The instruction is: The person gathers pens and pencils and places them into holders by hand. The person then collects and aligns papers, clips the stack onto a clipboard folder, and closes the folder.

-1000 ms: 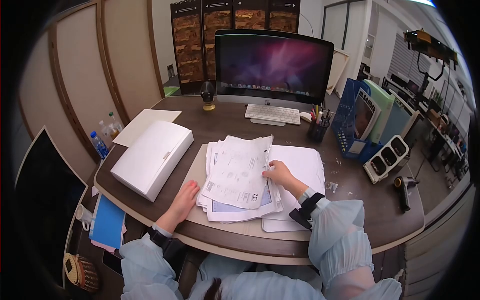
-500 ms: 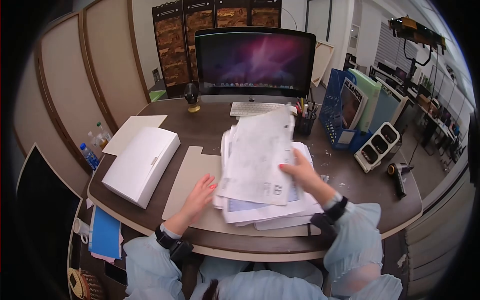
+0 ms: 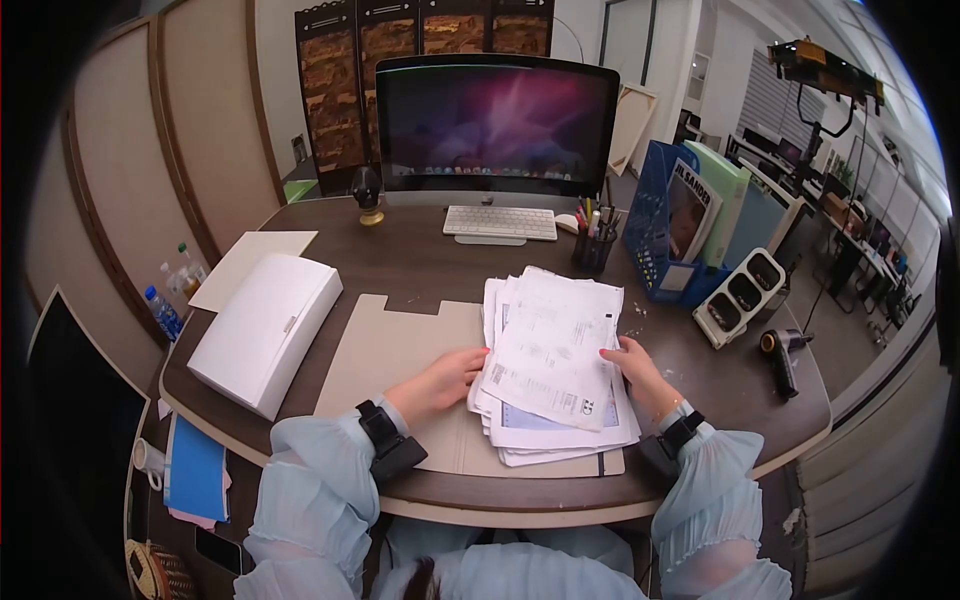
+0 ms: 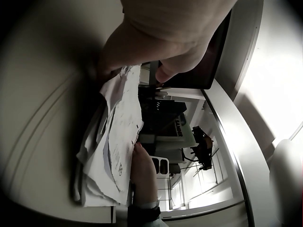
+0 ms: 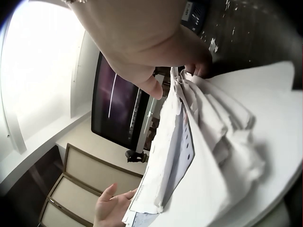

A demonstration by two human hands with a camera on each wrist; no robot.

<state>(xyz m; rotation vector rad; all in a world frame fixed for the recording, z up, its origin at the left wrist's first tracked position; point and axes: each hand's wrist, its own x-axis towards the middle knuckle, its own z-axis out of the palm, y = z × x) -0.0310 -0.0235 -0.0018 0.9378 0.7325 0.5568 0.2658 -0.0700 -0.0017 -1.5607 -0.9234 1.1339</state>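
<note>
A loose stack of printed papers lies flat on a beige board near the desk's front edge. My left hand rests on the board with its fingertips against the stack's left edge; the left wrist view shows this hand above the papers. On the other side my right hand holds the right edge, thumb on the top sheet. From the right wrist, the right hand has thumb and fingers on either side of the sheets.
A white box lies at the left of the brown desk. Monitor, keyboard and pen cup stand behind. A blue file holder, white tray and black tool sit at the right.
The right hand had raised the top sheets half a second ago; the stack now lies flat, further right. The left hand moved from the board to the stack's left edge.
</note>
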